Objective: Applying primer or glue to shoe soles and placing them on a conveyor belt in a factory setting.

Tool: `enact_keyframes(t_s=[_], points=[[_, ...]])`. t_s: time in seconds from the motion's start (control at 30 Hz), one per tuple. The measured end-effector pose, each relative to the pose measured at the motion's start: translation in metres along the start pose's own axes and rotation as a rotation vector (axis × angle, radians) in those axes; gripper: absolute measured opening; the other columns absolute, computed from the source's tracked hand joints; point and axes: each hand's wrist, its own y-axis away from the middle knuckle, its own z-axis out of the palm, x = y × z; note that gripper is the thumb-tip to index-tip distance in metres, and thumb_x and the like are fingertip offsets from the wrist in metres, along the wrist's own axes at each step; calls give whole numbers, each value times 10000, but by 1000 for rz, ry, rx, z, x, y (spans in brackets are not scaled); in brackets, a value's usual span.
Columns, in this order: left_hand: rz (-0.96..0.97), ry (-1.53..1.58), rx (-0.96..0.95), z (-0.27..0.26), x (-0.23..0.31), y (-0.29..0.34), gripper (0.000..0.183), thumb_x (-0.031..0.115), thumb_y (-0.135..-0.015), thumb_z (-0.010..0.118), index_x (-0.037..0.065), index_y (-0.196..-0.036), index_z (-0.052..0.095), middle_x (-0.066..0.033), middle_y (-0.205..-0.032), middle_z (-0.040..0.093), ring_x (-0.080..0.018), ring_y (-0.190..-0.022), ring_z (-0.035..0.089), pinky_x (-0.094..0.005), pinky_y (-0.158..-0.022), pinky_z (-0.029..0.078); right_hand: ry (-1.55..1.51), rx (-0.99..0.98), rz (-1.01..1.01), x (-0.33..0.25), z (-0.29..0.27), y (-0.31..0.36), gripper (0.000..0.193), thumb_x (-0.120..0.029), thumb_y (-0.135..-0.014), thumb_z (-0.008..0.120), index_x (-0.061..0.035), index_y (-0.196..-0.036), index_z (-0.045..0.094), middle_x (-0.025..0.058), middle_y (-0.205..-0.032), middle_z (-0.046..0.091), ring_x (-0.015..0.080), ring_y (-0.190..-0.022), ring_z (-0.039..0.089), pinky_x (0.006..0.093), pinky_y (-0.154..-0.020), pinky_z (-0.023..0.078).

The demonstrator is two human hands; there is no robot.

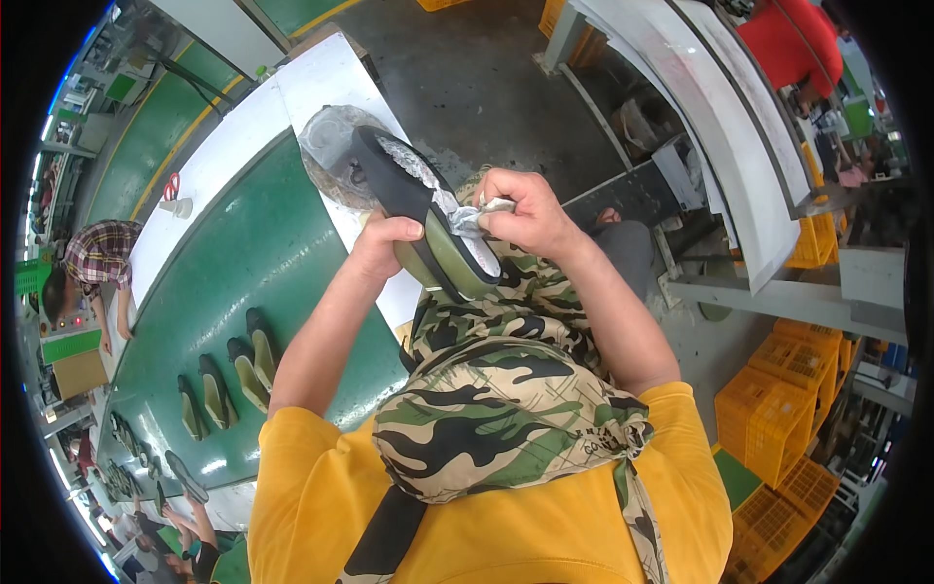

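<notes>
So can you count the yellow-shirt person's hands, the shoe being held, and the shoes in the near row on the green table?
Hands (left hand, right hand): 2
Held shoe: 1
Row shoes on the green table: 4
Total: 7

Olive-and-black shoe [443, 243], held aloft and tilted, with a crumpled grey-white wad [467, 222] at the opening.
Slants across the right edge of the workbench [331, 83] as seen from above, black end angled toward the far edge, olive end down toward the near side. Shows dark material over the far half, olive panels over the near half, and a dark rim. Faces right with the open side, baring a pale, wrinkled lining. Has the wad at mid-opening, pinched and creased, of unclear material.
</notes>
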Motion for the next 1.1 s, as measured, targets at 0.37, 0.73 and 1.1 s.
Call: enact_keyframes(t_s=[0.37, 0.73, 1.1], points=[[117, 9, 136, -3, -2, -3, 515, 140, -693, 680, -43, -1161, 565, -136, -1067, 655, -260, -975, 639, -374, -915, 505, 12, -29, 99, 7, -28, 28, 87, -50, -725, 616, -18, -745, 538, 40, -724, 576, 94, -665, 507, 261, -596, 398], [107, 66, 9, -2, -1, -6, 554, 152, -695, 682, -44, -1196, 548, -153, -1101, 650, -282, -1012, 635, -380, -923, 506, -92, 56, 72, 13, -21, -3, 92, -80, -727, 635, -26, -757, 566, -14, -661, 540, 59, -648, 477, 255, -574, 376], [156, 41, 115, 8, -10, -20, 554, 114, -683, 684, -23, -1202, 543, -133, -1101, 641, -271, -1018, 626, -371, -934, 494, -73, 68, 203, 24, -44, 28, 67, -31, -742, 613, -27, -747, 547, -33, -685, 537, 40, -641, 459, 231, -567, 360]])
